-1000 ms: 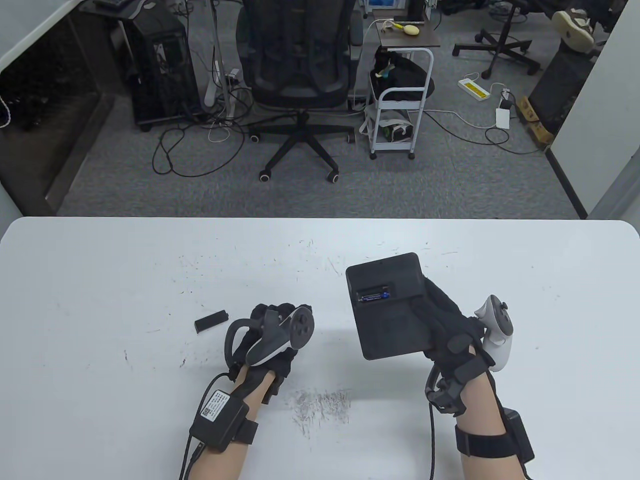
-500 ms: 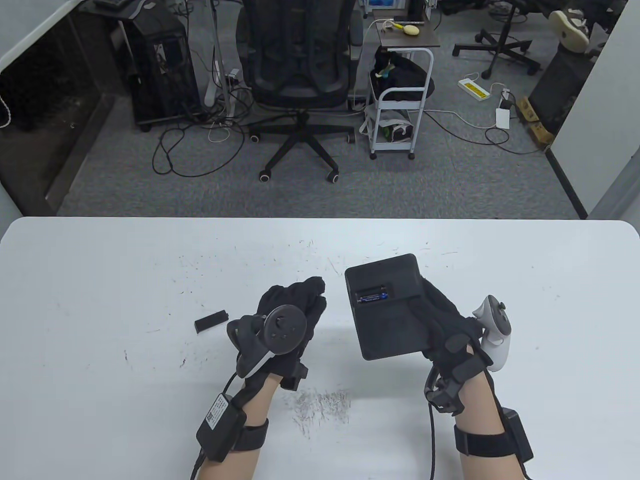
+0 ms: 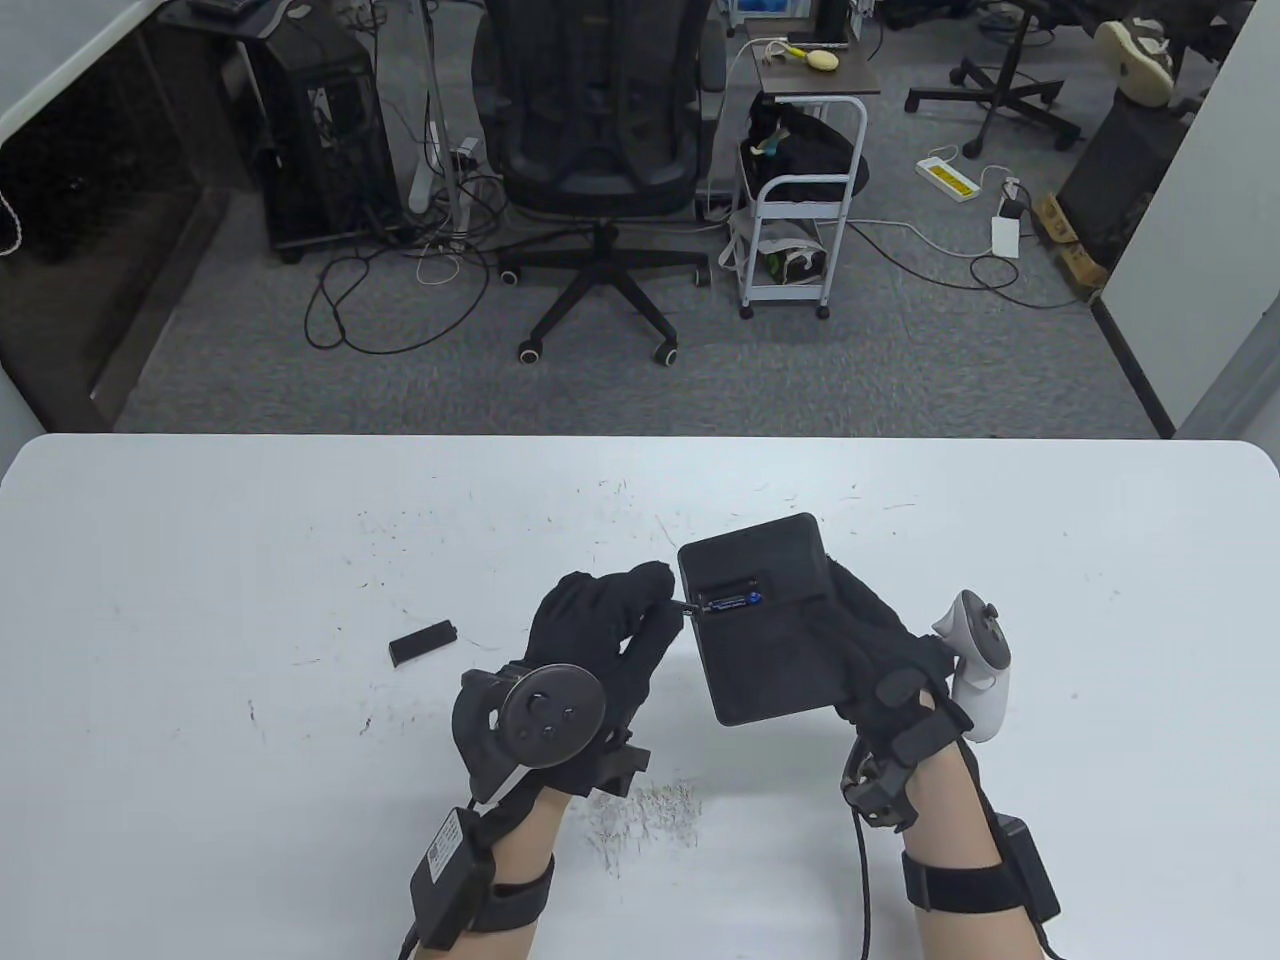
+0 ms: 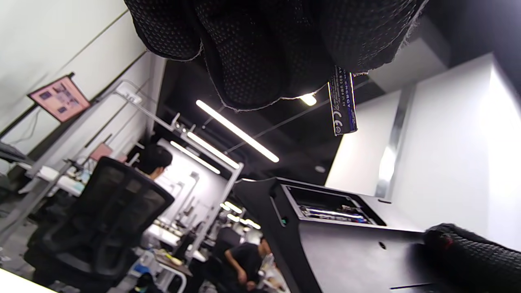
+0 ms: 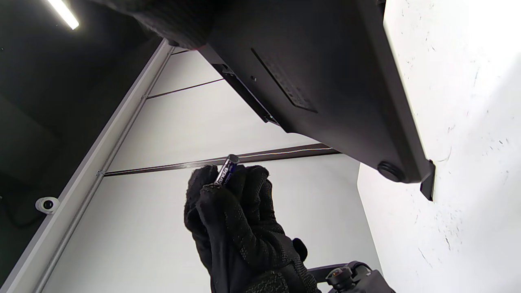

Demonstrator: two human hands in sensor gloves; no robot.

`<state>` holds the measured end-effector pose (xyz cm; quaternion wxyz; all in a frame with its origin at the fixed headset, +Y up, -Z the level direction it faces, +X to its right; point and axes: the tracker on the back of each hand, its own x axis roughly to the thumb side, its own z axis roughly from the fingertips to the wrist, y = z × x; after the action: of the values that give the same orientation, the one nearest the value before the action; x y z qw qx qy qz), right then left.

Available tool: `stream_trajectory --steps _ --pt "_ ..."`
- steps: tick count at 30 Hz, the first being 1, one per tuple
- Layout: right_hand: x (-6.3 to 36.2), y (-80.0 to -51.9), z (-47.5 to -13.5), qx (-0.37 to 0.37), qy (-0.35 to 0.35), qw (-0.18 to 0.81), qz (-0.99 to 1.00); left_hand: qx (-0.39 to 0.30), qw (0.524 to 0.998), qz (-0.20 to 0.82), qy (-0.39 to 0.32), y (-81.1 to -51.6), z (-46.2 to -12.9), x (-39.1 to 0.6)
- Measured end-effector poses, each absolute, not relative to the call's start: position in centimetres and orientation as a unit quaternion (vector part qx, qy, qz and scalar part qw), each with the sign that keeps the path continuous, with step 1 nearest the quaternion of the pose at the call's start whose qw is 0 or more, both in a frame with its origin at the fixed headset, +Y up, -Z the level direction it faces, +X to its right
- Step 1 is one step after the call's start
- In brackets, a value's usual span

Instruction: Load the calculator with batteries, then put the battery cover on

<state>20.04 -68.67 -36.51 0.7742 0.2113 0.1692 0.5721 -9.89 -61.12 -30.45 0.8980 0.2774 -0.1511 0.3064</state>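
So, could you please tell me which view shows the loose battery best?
Left wrist view: the battery hangs from the left hand, label readable. Right wrist view shows its tip; table view, a sliver.

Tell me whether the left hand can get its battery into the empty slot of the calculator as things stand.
Probably yes. The left hand pinches the battery right beside the calculator, whose open compartment faces it with one slot free; nothing lies between.

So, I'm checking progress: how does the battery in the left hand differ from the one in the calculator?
The loose battery is pinched in the left hand, outside the calculator; the seated battery lies flat in the open compartment. The loose one points toward the calculator, not yet in. Both show blue-and-black labels.
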Motion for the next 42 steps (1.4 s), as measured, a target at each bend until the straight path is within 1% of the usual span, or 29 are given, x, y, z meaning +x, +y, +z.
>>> stream_trajectory --steps 4,8,12,20,24,28,34,42 --pt "19.6 -68.4 -36.3 0.22 0.17 0.767 0.578 0.256 0.889 0.344 -0.158 -62.2 -30.7 -10.3" --pt "19.2 -68.3 -36.1 0.225 0.171 0.759 0.587 0.246 0.89 0.353 -0.152 -63.0 -31.1 -10.6" --pt "18.8 -68.1 -35.9 0.231 0.17 0.753 0.593 0.264 0.893 0.336 -0.14 -63.4 -31.1 -10.6" --pt "18.3 -67.6 -35.5 0.244 0.162 0.735 0.612 0.323 0.905 0.243 -0.133 -63.7 -30.5 -9.5" --pt "18.4 -67.3 -35.4 0.244 0.155 0.73 0.62 0.331 0.907 0.224 -0.134 -63.8 -30.4 -9.1" --pt "18.5 -67.2 -35.2 0.244 0.151 0.728 0.622 0.349 0.91 0.183 -0.13 -63.8 -30.1 -8.8" --pt "18.5 -67.4 -35.3 0.246 0.146 0.728 0.623 0.361 0.907 0.179 -0.123 -63.7 -29.8 -8.8" --pt "17.8 -67.0 -34.8 0.259 0.137 0.698 0.653 0.372 0.904 0.17 -0.121 -63.5 -29.3 -8.6"
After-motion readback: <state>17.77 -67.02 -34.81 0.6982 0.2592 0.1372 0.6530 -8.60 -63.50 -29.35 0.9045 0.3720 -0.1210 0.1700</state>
